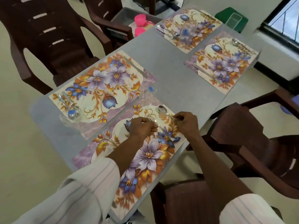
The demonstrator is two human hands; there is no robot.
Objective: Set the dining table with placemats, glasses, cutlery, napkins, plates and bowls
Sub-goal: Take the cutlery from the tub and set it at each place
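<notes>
1. Striped white sleeves (90, 188) frame the near placemat (145, 159); both hands work over its far right corner
2. Left hand (142, 128) has its fingers curled and pinches a fork (152, 121) by the handle, tines pointing away. Right hand (187, 123) pinches the handle of a spoon (161, 110), whose bowl lies on the mat just beyond the fork
3. Done so far, by my reading: four mats are laid on the grey table (169, 70), namely the near one, the left placemat (100, 88), the far-left placemat (176, 18) and the far-right placemat (224, 62). Each of the other three already carries cutlery, such as the knife (135, 67) on the left mat. A clear glass (187, 32) stands on the far-left mat and another glass (71, 116) at the left mat's near corner; the rest are too transparent to outline surely
4. Left to do: this place's cutlery is being squared up, no napkins show anywhere, and the pink bowls (140, 18) wait in a grey tub (123, 15) on a chair (103, 25)
5. Materials: the mats are flat, glossy rectangles printed with purple and gold flowers, the cutlery is thin polished metal, the bowls look like smooth plastic, and the chairs are brown moulded plastic
</notes>
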